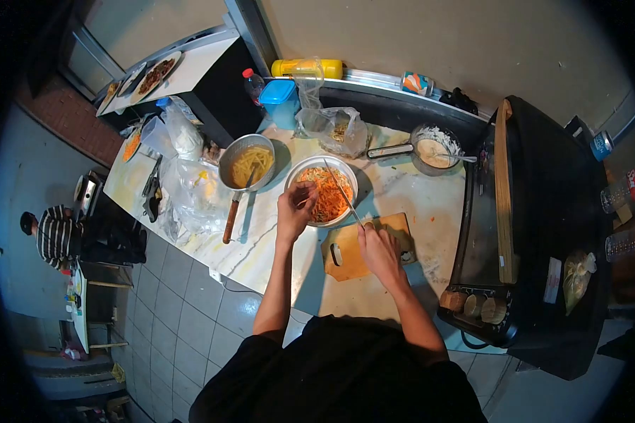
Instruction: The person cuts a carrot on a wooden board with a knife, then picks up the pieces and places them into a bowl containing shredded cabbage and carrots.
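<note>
A round, white-rimmed bowl [310, 163] heaped with fine, stringy orange shreds [328, 199] stands on the pale, veined marble counter [416, 204], with a flat rectangular wooden cutting board [349, 266] just in front of it. The left hand [295, 208] rests on the bowl's left rim, fingers curled narrowly inward over the shreds. The right hand [379, 250], over the board, is closed around a long, thin metal knife [342, 192] slanting into the bowl.

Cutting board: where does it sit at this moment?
Head view: the cutting board lies on the counter under the right hand holding a utensil, just below the bowl of shredded carrot and left of the black griddle.
</note>
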Demonstrator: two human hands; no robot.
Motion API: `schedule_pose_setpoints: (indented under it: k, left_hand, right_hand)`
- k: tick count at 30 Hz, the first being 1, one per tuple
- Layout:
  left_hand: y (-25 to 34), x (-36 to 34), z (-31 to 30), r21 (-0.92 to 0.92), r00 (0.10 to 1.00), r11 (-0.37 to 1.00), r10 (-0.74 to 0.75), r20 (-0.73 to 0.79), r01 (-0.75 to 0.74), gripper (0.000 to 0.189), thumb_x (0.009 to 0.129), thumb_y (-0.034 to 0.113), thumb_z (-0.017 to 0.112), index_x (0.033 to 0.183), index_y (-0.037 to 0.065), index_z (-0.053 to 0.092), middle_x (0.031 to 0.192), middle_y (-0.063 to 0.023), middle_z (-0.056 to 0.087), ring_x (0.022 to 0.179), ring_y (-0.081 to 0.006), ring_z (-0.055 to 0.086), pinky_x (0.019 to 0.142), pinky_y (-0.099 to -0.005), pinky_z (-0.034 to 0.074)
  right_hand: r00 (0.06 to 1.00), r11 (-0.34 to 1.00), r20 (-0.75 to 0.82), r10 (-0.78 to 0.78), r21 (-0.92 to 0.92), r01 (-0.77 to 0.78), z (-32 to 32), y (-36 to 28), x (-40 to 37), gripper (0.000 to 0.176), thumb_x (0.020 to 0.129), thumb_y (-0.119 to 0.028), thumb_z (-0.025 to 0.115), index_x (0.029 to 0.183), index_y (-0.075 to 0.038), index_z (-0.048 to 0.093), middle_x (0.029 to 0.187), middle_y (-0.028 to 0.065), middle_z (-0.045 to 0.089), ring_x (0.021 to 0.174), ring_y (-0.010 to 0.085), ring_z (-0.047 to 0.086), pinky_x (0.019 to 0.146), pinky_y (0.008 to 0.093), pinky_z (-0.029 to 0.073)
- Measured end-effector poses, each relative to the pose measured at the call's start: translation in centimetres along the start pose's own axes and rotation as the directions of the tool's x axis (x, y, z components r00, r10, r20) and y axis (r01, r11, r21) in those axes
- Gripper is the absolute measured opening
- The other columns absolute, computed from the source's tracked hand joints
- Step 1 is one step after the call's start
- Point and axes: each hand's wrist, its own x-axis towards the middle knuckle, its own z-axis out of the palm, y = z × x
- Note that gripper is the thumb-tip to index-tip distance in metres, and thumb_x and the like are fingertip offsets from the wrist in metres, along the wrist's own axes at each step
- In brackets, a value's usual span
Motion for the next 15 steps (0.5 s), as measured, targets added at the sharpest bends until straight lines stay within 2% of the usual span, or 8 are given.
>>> schedule_pose_setpoints:
  k: [1, 2, 4, 7, 11, 13, 14, 15]
  left_hand:
    - [-0.1, 0.0, -0.2, 0.002, 1.0, 1.0, 0.0, 0.005, 0.0, 0.026, 0.085, 0.008, 0.064, 0.108, -0.002, 0.057, 0.103, -0.0124, 0.065, 0.096, -0.0202, 0.063, 0.082, -0.0315, 0.05]
    - [-0.2, 0.0, -0.2, -0.001, 1.0, 1.0, 0.026, -0.001, -0.026, 0.026, 0.085, 0.008, 0.064, 0.108, -0.002, 0.057, 0.103, -0.0122, 0.065, 0.095, -0.0198, 0.063, 0.081, -0.0309, 0.05]
    - [0.0, 0.0, 0.1, -0.01, 0.999, 0.999, 0.052, -0.001, -0.052, 0.026, 0.085, 0.008, 0.064, 0.109, -0.001, 0.057, 0.102, -0.012, 0.065, 0.094, -0.0194, 0.063, 0.081, -0.0304, 0.05]
    - [0.5, -0.5, 0.9, -0.05, 0.999, 0.999, -0.004, -0.037, 0.002, 0.024, 0.084, 0.004, 0.063, 0.107, -0.004, 0.057, 0.099, -0.0115, 0.065, 0.091, -0.0166, 0.063, 0.08, -0.0274, 0.051]
    - [0.8, -2.1, 2.6, -0.085, 1.0, 0.996, 0.0, 0.021, 0.001, 0.024, 0.085, 0.0, 0.06, 0.108, -0.003, 0.056, 0.096, -0.0084, 0.064, 0.089, -0.0133, 0.062, 0.078, -0.0248, 0.05]
    - [0.7, -2.9, 3.6, -0.115, 0.997, 0.993, 0.004, 0.081, 0.005, 0.023, 0.084, -0.003, 0.057, 0.107, -0.004, 0.056, 0.094, -0.0063, 0.064, 0.087, -0.0116, 0.061, 0.077, -0.0237, 0.05]
    - [-0.5, -3.2, 4.2, -0.166, 0.992, 0.986, 0.02, 0.128, 0.001, 0.022, 0.084, -0.004, 0.057, 0.106, -0.005, 0.056, 0.093, -0.0051, 0.064, 0.084, -0.0101, 0.061, 0.076, -0.023, 0.05]
    - [-0.6, -3.8, 4.7, -0.18, 0.983, 0.982, 0.091, 0.162, -0.061, 0.022, 0.084, -0.004, 0.057, 0.106, -0.005, 0.056, 0.092, -0.0046, 0.063, 0.083, -0.0095, 0.06, 0.075, -0.0227, 0.05]
  right_hand:
    - [0.997, 0.998, -0.052, -0.061, -0.03, 0.059, 0.2, 0.4, -0.1, 0.031, 0.094, -0.025, 0.044, 0.081, -0.001, 0.058, 0.06, 0.0206, 0.058, 0.06, 0.0386, 0.061, 0.056, 0.0485, 0.047]
    - [0.997, 0.998, -0.055, -0.055, -0.028, 0.053, 0.4, 0.6, -0.2, 0.031, 0.094, -0.025, 0.044, 0.081, -0.001, 0.058, 0.06, 0.0206, 0.058, 0.06, 0.0386, 0.061, 0.056, 0.0485, 0.047]
    - [0.999, 0.998, -0.043, 0.023, 0.065, -0.02, -0.5, 0.5, -0.2, 0.03, 0.094, -0.025, 0.045, 0.082, -0.001, 0.058, 0.062, 0.0202, 0.059, 0.062, 0.0396, 0.06, 0.058, 0.049, 0.047]
    - [0.997, 0.984, 0.011, 0.082, 0.156, -0.082, -0.1, 1.4, -0.6, 0.03, 0.094, -0.026, 0.045, 0.083, -0.001, 0.058, 0.063, 0.0206, 0.058, 0.064, 0.04, 0.06, 0.058, 0.0495, 0.045]
    - [0.997, 0.953, -0.009, 0.079, 0.293, -0.073, 0.2, 2.7, -1.6, 0.031, 0.093, -0.026, 0.046, 0.082, 0.001, 0.057, 0.063, 0.021, 0.056, 0.063, 0.0397, 0.059, 0.057, 0.0476, 0.043]
    - [0.988, 0.858, 0.044, 0.149, 0.49, -0.152, 0.2, 3.7, -2.1, 0.033, 0.094, -0.026, 0.046, 0.081, 0.003, 0.056, 0.063, 0.0208, 0.055, 0.062, 0.0388, 0.058, 0.056, 0.0455, 0.042]
    - [0.987, 0.858, 0.043, 0.155, 0.489, -0.156, -0.1, 4.3, -2.5, 0.033, 0.094, -0.026, 0.046, 0.081, 0.003, 0.056, 0.063, 0.0208, 0.055, 0.062, 0.0388, 0.058, 0.056, 0.0455, 0.042]
    - [0.973, 0.84, 0.101, 0.207, 0.491, -0.23, -0.6, 4.8, -3.2, 0.034, 0.094, -0.026, 0.046, 0.081, 0.003, 0.055, 0.064, 0.021, 0.055, 0.063, 0.0391, 0.058, 0.057, 0.0447, 0.042]
